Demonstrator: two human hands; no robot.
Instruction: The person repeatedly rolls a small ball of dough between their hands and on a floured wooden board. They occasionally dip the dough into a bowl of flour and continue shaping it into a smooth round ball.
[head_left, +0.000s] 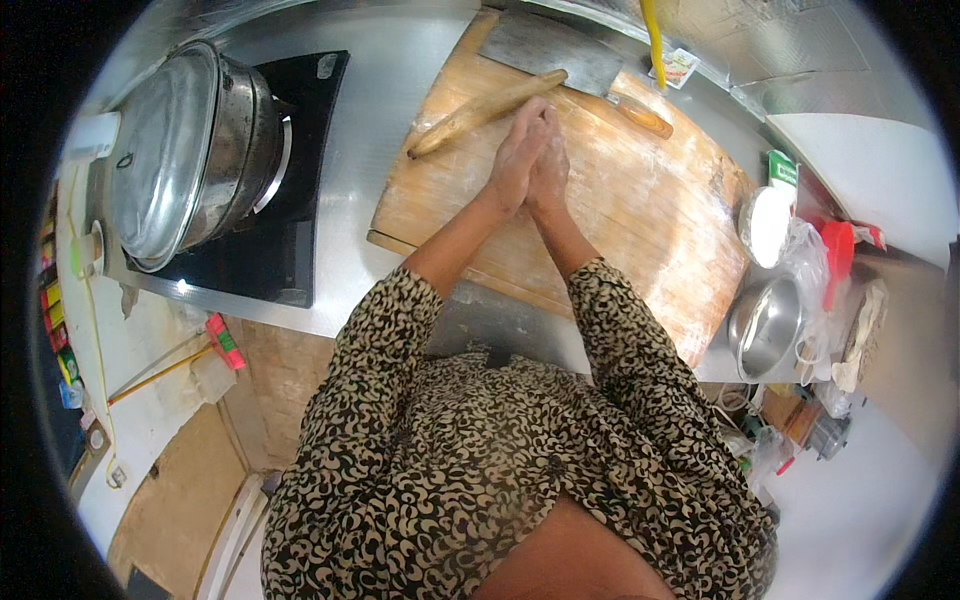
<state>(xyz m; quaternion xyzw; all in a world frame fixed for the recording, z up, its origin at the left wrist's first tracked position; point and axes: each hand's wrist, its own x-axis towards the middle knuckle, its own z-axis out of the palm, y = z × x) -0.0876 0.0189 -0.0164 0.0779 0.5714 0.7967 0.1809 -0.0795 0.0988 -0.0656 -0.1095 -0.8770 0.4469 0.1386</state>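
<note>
My left hand (517, 157) and my right hand (550, 161) are pressed palm to palm above a floured wooden board (630, 202), fingers pointing away from me. Whether anything lies between the palms cannot be seen. Just beyond the fingertips, a wooden rolling pin (480, 116) lies slantwise on the board. A cleaver with a broad metal blade (555, 52) and wooden handle (643, 118) rests along the board's far edge. White flour marks the board's surface, most thickly towards the right.
At left, a large lidded metal pot (240, 142) stands on a black glass hob (300, 247). Right of the board are a white round container (766, 227), a steel bowl (766, 326), plastic bags (806, 259) and a red plastic item (837, 251). A yellow cord (652, 37) hangs at the back.
</note>
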